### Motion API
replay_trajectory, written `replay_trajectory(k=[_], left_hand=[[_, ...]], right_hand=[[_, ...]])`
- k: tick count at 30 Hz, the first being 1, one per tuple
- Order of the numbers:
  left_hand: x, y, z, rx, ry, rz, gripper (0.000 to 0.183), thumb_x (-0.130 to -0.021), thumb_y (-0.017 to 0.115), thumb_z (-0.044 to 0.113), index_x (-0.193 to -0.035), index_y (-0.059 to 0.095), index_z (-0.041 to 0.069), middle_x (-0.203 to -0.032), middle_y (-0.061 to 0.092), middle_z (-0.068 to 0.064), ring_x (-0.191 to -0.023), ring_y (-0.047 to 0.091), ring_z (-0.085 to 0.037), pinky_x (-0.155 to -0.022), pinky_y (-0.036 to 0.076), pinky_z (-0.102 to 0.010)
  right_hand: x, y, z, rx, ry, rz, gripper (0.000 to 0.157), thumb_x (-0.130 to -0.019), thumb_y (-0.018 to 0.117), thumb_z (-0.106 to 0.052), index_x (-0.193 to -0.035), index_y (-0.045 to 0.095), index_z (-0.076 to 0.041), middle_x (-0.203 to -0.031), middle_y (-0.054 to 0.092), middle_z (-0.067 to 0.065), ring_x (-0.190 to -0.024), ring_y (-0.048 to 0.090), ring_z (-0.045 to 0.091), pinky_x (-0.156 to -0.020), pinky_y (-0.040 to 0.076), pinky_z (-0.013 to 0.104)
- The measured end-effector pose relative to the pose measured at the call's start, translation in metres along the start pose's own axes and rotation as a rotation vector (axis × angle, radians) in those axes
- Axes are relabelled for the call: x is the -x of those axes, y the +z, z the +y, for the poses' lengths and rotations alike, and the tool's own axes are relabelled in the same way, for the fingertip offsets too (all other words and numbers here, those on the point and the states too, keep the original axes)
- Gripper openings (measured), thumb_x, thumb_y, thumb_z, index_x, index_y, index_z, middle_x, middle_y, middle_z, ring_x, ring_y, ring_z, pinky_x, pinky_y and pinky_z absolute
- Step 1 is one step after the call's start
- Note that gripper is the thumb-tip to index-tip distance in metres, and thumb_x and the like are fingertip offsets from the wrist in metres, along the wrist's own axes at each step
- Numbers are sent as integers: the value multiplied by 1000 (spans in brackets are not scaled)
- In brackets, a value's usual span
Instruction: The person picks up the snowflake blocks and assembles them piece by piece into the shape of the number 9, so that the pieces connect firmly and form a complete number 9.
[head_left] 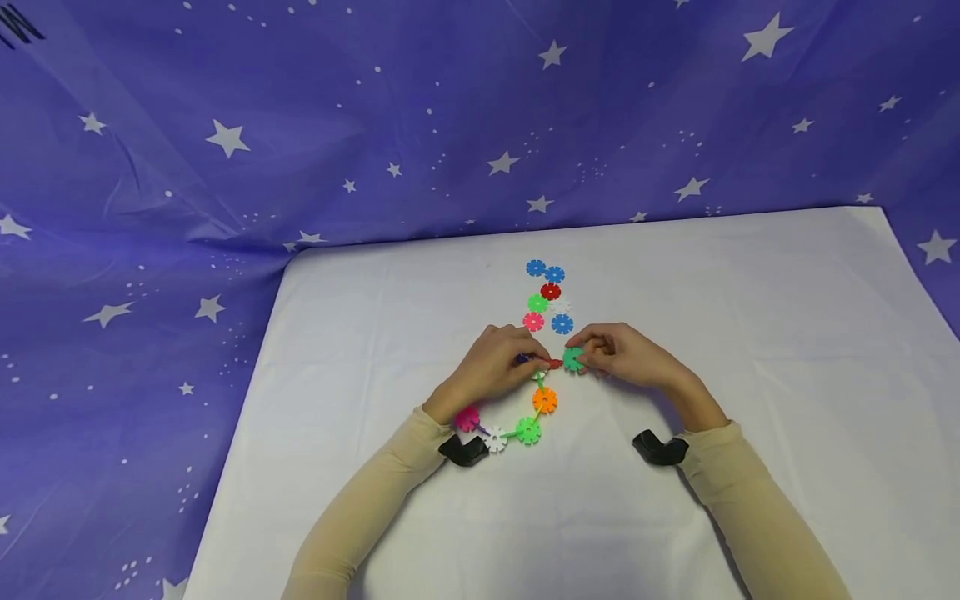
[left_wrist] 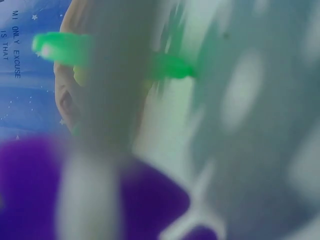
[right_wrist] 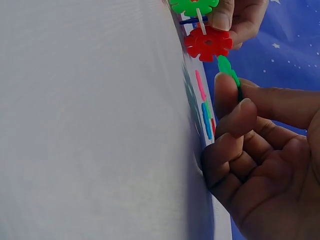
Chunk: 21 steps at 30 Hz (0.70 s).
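Observation:
My left hand [head_left: 497, 364] pinches a red snowflake disc [right_wrist: 207, 44] at the end of a linked chain. Between thumb and fingers of my right hand [head_left: 626, 354] is a green snowflake disc [head_left: 573, 359], its edge right at the red disc's rim in the right wrist view. The chain curves towards the near side through an orange disc [head_left: 545, 400], a light green disc [head_left: 528, 431], a white disc [head_left: 495, 439] and a pink disc [head_left: 467, 418]; my left hand and wrist hide part of it. Blurred purple [left_wrist: 155, 195] and green pieces fill the left wrist view.
Several loose discs lie beyond the hands, among them blue discs [head_left: 554, 274], a red disc [head_left: 551, 292], a green disc [head_left: 537, 303] and a pink disc [head_left: 533, 322]. The white tabletop [head_left: 750, 317] meets a purple star-patterned cloth [head_left: 450, 125] at the back.

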<state>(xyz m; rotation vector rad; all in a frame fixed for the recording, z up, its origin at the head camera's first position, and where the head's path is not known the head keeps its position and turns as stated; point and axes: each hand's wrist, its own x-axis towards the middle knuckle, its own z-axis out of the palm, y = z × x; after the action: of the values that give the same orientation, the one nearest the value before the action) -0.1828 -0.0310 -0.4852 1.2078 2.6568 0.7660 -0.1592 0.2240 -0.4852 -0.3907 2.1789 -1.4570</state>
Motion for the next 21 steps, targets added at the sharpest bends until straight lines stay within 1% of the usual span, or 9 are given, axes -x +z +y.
replay_trajectory(k=[6, 11, 15, 21], left_hand=[[0, -1, -1, 30, 34, 22, 13, -94, 67, 32, -101, 75, 26, -95, 69, 12, -87, 58, -4, -78, 39, -27], [0, -3, 1, 89, 59, 39, 13, -94, 67, 28, -100, 76, 20, -94, 69, 8, -79, 57, -6, -74, 42, -26], [-1, -4, 1, 135, 60, 36, 13, -94, 67, 26, -99, 75, 18, -94, 69, 6, -74, 53, -6, -75, 43, -25], [0, -3, 0, 169, 45, 28, 12, -95, 66, 25, -99, 73, 17, -92, 67, 6, -73, 51, -6, -73, 42, -25]], right_hand=[[0, 0, -1, -32, -31, -11, 25, -97, 57, -3, -121, 62, 1, -86, 64, 16, -64, 55, 22, -58, 47, 28], [-1, 2, -1, -58, -14, 10, 24, -95, 60, -5, -118, 63, 0, -84, 65, 17, -63, 55, 21, -59, 47, 27], [0, 1, -1, -73, -3, 13, 25, -96, 59, -5, -119, 62, 1, -85, 66, 18, -63, 57, 22, -61, 48, 28], [-2, 1, 0, -87, -5, -1, 26, -96, 57, -4, -121, 62, 2, -87, 67, 18, -63, 59, 21, -62, 50, 28]])
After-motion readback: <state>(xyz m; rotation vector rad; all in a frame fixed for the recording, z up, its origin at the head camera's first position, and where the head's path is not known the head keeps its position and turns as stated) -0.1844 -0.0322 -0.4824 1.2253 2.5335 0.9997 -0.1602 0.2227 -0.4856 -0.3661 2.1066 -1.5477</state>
